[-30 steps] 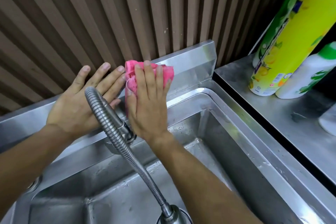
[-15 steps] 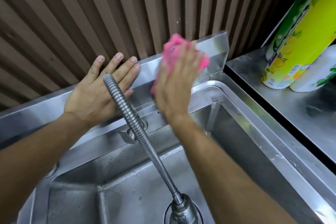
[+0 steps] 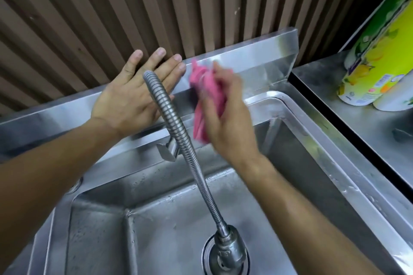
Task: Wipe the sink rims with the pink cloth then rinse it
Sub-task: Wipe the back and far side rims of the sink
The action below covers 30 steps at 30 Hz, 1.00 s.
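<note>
- Head view: right hand (image 3: 228, 118) grips the bunched pink cloth (image 3: 206, 94), now lower and further left on the sink's (image 3: 312, 140) back upstand than half a second ago.
- Left hand (image 3: 134, 94) stays flat, fingers straight, pressed on that back rim, just left of the cloth.
- Faucet hose (image 3: 178, 136) hangs between the arms.

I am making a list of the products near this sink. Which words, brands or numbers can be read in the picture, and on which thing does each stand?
No text here can be read with certainty.
Yellow-green bottle: lemon pictures, a barcode patch and small print, all too blurred to read.
White bottle: green marks only, no legible words.
Sink rim, hose tap, pink cloth: no writing visible.
</note>
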Motion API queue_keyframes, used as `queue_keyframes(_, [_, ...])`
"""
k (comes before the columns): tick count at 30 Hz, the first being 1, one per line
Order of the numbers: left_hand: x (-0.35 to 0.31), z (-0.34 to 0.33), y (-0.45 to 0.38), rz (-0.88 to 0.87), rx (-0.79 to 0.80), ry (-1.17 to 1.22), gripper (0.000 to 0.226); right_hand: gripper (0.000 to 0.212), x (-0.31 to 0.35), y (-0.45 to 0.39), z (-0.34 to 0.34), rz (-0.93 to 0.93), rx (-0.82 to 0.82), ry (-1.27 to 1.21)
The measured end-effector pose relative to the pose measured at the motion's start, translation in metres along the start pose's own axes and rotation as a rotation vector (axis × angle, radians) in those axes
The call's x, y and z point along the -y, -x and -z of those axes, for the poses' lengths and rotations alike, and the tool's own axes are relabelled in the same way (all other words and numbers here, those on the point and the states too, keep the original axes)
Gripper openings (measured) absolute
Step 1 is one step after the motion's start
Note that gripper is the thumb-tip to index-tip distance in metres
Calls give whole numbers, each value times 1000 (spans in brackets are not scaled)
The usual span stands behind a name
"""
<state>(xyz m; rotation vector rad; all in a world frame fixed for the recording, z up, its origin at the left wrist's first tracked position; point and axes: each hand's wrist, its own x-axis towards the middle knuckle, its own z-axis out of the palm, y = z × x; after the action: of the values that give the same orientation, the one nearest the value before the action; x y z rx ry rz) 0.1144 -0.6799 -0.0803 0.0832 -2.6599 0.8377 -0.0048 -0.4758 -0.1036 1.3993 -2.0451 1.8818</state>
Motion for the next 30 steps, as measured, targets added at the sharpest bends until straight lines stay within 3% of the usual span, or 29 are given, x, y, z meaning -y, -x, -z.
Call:
queue_keyframes(2, [1, 0, -1, -12, 14, -18, 68, 29, -1, 28, -15, 20, 259, 69])
queue_keyframes(4, [1, -2, -1, -11, 2, -21, 66, 50, -9, 41, -20, -13, 426, 336])
queue_keyframes(6, [1, -3, -1, -12, 1, -28, 68, 59, -13, 42, -19, 47, 513, 564])
queue_keyframes(12, [0, 10, -3, -1, 50, -30, 65, 55, -8, 38, -9, 158, 629, 803])
queue_keyframes(17, [-25, 28, 41, 171, -115, 152, 66, 62, -21, 37, -3, 241, 764, 748])
queue_keyframes(20, [-70, 28, 99, 189, 10, 405, 55, 55, -20, 30, -7, 294, 762, 837])
queue_keyframes(22, [-86, 25, 114, 199, 225, 450, 59, 48, -18, 25, -9, 311, 755, 874])
queue_keyframes(24, [-87, 19, 116, 240, 340, 449, 68, 49, -20, 25, -5, 309, 740, 858])
queue_keyframes(27, [-86, 19, 115, 296, 385, 456, 75, 54, -28, 28, 8, 252, 658, 853])
queue_keyframes(30, [-93, 24, 113, 370, 407, 463, 76, 53, -23, 34, 7, 52, 499, 894])
